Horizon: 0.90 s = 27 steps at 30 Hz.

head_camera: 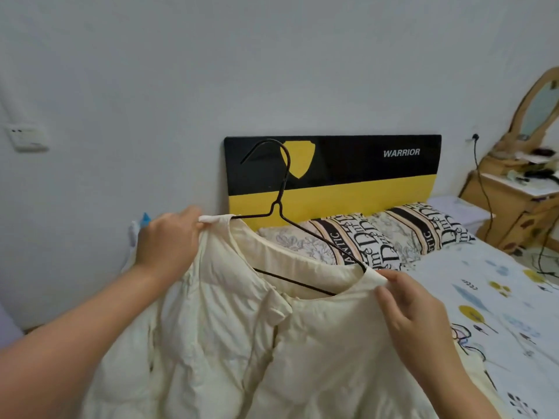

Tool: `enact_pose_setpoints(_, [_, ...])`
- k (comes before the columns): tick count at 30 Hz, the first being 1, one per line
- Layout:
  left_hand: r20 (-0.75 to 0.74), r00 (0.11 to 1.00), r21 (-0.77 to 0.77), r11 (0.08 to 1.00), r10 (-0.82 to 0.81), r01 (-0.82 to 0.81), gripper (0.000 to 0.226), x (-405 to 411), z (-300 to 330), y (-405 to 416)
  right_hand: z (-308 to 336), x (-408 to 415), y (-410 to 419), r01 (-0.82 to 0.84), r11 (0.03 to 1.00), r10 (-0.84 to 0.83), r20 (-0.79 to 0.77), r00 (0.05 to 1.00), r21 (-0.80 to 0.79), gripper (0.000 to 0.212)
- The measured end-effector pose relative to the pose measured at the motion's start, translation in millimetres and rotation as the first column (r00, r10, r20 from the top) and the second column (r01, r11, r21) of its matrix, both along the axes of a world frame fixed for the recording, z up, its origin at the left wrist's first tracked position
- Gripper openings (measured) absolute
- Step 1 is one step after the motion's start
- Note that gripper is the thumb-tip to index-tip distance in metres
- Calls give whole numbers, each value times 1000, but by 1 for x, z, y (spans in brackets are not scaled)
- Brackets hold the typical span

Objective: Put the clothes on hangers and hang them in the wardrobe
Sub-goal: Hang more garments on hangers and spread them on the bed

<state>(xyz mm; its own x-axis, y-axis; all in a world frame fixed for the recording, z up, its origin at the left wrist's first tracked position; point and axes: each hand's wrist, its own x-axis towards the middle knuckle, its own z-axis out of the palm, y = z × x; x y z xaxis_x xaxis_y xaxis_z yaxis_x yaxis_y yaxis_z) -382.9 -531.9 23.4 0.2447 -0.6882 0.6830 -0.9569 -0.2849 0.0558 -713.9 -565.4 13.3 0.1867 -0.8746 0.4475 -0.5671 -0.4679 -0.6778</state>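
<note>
A cream padded jacket (242,334) hangs in front of me on a thin black wire hanger (279,189), whose hook sticks up above the collar. My left hand (169,237) grips the jacket's left shoulder at the hanger's end. My right hand (405,300) pinches the right side of the collar where the hanger's other arm goes inside. The hanger's lower bar shows through the neck opening. The jacket's lower part runs out of the frame. No wardrobe is in view.
A bed with a patterned sheet (496,303) and lettered pillows (393,234) lies to the right, below a black and yellow headboard (348,173). A wooden dressing table (520,189) with a mirror and cables stands at far right. A wall switch (27,137) is on the left.
</note>
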Motion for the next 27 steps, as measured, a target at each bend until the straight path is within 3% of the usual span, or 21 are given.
enact_pose_setpoints(8, [-26,996,-52,995,-86,85,23,88,19,-48,8,77,-45,93,996,-94,75,993,14,9])
enact_pose_setpoints(15, [-62,982,-113,978,-181,173,26,110,42,-131,30,102,-116,188,982,-187,200,962,13,20])
enact_pose_setpoints(20, [-55,979,-134,973,-196,187,28,109,72,-216,33,101,-181,135,980,-183,387,904,149,7])
enact_pose_setpoints(24, [-14,983,-145,973,-183,179,28,107,102,-299,3,91,-242,93,951,-224,449,865,294,35])
enact_pose_setpoints(27, [3,982,-162,969,-187,185,29,108,118,-359,-25,83,-287,91,909,-292,464,836,408,38])
